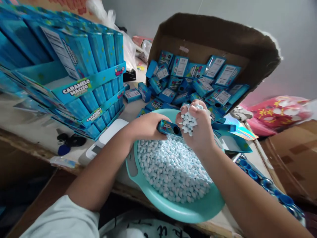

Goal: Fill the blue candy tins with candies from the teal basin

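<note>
Nearest us: round turquoise plastic basin point(188, 215), well filled with small white and pale-blue candies point(170, 165). Right hand point(200, 130) is cupped above its far part, fingers curled around a heap of candies point(188, 121). Left hand point(153, 125) grips a small blue printed cardboard carton point(167, 127) over the basin's far left part, end just beside the right hand; we can't tell if they touch.

Risks, in our judgement: heap is loose, so opening the fingers too fast or tipping the wrist could spill it; the round hole is small, so candies could jam or bounce off its edge. A hard squeeze could dent the carton.

Narrow holed face points up towards us, its longer side running left to right, dipping slightly right. Carton's long axis seems to run away beneath that face; body mostly hidden, exact tilt unclear.

Farther: white plastic scale point(116, 130) left of the basin, stacked blue printed display trays point(101, 78) beyond it, then a big open brown cardboard box point(213, 34) with jumbled blue cartons point(180, 67).
</note>
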### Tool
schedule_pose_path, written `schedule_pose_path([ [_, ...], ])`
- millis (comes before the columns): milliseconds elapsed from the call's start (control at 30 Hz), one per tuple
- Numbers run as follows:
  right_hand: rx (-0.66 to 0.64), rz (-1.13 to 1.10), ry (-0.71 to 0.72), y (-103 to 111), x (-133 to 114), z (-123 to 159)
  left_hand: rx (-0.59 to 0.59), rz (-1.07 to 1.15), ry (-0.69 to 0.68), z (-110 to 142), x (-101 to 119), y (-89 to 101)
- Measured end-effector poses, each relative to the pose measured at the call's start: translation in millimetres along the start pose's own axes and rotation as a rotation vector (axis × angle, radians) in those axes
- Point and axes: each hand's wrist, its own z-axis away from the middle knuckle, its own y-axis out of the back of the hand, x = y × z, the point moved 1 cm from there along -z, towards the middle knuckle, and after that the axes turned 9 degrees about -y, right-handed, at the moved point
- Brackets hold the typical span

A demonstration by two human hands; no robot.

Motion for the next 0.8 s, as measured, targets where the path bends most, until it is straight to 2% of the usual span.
schedule_pose_path([
  [100,-0.001,-0.031,0.025,3.1,1.8,-2.1,0.017,0.074,0.031,0.4,-0.3,-1.2],
  [200,0.037,-0.103,0.037,3.9,3.8,-5.7,-0.032,0.113,0.038,0.9,-0.8,-0.8],
  [400,0.083,-0.208,0.046,4.8,6.3,-6.1,-0.091,0.031,0.019,1.0,-4.3,0.0],
  [800,0.071,-0.246,-0.002,4.7,7.3,-2.7,-0.087,0.001,0.018,1.6,2.3,1.9],
])
